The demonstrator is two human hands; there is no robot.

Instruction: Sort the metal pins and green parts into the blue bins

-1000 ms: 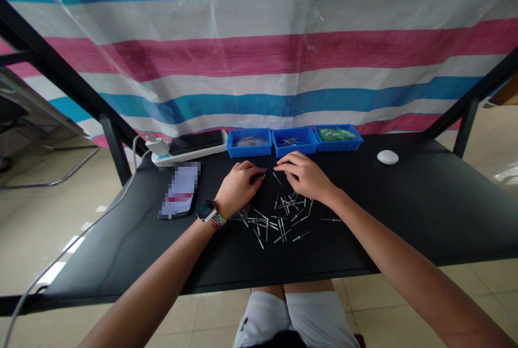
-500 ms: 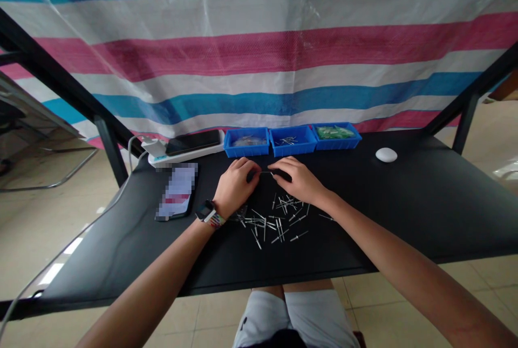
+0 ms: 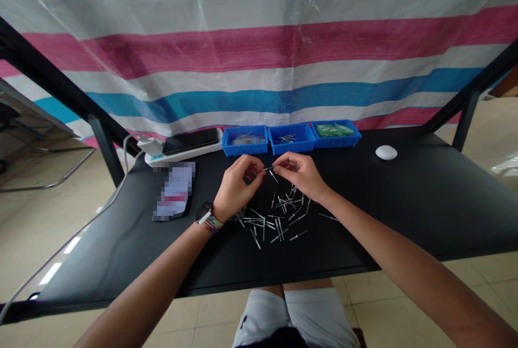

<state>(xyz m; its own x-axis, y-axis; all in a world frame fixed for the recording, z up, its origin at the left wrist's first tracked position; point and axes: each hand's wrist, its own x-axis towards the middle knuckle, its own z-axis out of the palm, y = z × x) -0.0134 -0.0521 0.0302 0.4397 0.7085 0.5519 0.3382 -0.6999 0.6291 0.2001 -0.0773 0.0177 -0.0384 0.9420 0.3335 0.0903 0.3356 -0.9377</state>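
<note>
Phone screen: phone (image 3: 175, 194) at left lies face-up; screen pixelated, unreadable, reddish band across it.
Power strip: white power strip (image 3: 182, 157), small bluish mark at its left end, too small to read. White plug (image 3: 150, 146) in it, dark flat device (image 3: 190, 141) on top.
Surface: matte black surface (image 3: 404, 202), front edge just above the person's lap.
Room: striped sheet (image 3: 259, 48) behind, blue/white/pink; black frame (image 3: 60, 84) bars both sides; pale tiled floor (image 3: 218, 315).
Left hand: left hand (image 3: 238, 182), thumb and finger pinching one end of held pin (image 3: 268, 169). Watch (image 3: 203, 211) and patterned band at wrist.
Right hand: right hand (image 3: 300, 175), fingertips pinching the other end.
Held pin: rivet-like, between both hands, in front of the middle bin. Another pin just below it.
Loose pins: loose pins (image 3: 264, 224) scattered nearer the person.
Bins: three blue, in a row. Left bin (image 3: 245, 150): clear plastic; middle bin (image 3: 293, 147): pins; right bin (image 3: 339, 142): green packets.
Mouse: white, mouse-shaped object (image 3: 386, 152), far right.
</note>
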